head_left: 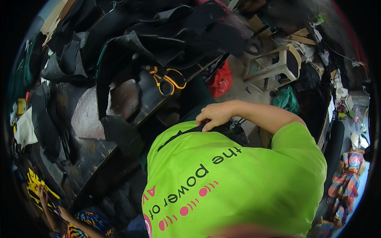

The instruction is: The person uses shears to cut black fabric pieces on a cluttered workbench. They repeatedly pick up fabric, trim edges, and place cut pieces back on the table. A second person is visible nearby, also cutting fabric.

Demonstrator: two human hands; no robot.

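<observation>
My right hand (pixel 217 115) is at my waist, below the hem of my bright green shirt (pixel 238 174). Its fingers are curled onto a dark strip of material (pixel 183 133) that runs along the hem. My left hand does not show. Ahead of me, a pair of scissors (pixel 166 80) with black and orange handles lies on the dark worktable (pixel 152 105); the blades are mostly hidden. Sheets of black material (pixel 149 47) are heaped over the table behind the scissors. Another piece of black material (pixel 123 133) hangs across the table's near edge.
A beige plastic stool (pixel 276 65) stands at the far right, with a red plastic bag (pixel 220 80) and a green plastic bag (pixel 286 99) on the floor nearby. At the lower left, another person's hands (pixel 43 194) are by a yellow and black object (pixel 35 184).
</observation>
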